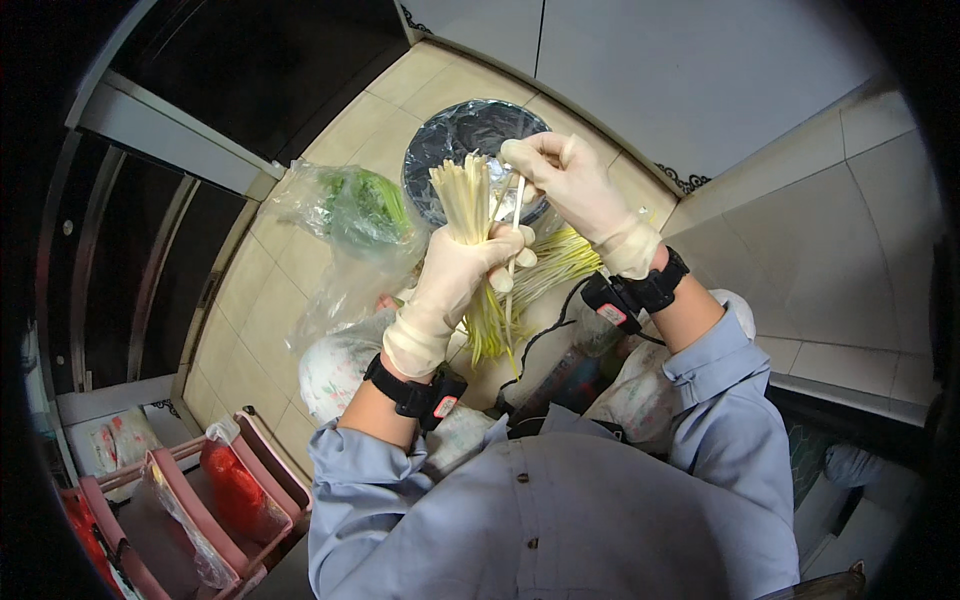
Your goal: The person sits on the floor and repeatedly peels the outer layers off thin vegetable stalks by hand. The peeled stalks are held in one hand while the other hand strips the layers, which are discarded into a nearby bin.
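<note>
My left hand [465, 259], in a pale glove, is closed around a bunch of pale-stemmed yellow chives [461, 199]. Their cut white ends point up and the yellow leaves hang below the fist. With thumb and fingers my gloved right hand [559, 172] pinches the upper end of a single white stalk [519, 201], which runs down past the fingers of my left hand. More long yellow chives [566, 255] lie on the floor under my right wrist. Behind both hands stands a bin with a clear plastic liner [439, 139], partly hidden by them.
A clear plastic bag with green leafy vegetables [364, 202] lies on the tiled floor [274, 292] left of the bin. A pink rack [169, 517] with a red bag [232, 487] is at the lower left. Cabinets and a tiled wall [810, 247] enclose the space. A black cable [536, 341] hangs between my knees.
</note>
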`<state>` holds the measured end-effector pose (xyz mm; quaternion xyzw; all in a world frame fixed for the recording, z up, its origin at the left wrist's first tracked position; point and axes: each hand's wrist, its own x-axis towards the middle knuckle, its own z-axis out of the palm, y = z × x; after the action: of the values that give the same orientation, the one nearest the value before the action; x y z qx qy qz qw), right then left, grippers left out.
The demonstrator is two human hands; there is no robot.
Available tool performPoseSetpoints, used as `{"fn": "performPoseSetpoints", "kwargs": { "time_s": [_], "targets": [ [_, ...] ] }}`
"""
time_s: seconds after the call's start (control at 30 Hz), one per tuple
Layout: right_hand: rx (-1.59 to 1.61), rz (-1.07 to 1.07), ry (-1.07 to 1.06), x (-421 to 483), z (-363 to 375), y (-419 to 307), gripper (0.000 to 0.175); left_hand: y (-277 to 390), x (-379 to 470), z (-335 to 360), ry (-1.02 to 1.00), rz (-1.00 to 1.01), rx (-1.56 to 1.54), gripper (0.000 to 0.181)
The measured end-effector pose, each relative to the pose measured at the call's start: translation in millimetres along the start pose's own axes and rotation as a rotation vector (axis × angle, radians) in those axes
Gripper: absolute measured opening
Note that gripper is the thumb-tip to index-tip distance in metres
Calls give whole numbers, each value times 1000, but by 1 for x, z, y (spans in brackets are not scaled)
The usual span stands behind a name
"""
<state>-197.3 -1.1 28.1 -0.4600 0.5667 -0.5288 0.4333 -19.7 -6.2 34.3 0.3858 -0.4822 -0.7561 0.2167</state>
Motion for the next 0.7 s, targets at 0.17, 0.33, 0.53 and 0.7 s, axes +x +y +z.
{"fn": "performPoseSetpoints", "kwargs": {
  "time_s": [0.17, 0.33, 0.53, 0.7],
  "targets": [
    [-162, -70, 60, -2, 3, -4, 30, 7, -5, -3, 7, -41, -37, 12],
    [-310, -148, 130, -7, 5, -13, 29, 6, -3, -7, -23, -25, -86, 12],
    [-369, -287, 199, -4, 13, -10, 26, 6, -8, -18, -46, -8, -125, 12],
    [3, -39, 208, 14, -11, -17, 27, 2, -22, -24, -105, -55, -88, 12]
  ]
}}
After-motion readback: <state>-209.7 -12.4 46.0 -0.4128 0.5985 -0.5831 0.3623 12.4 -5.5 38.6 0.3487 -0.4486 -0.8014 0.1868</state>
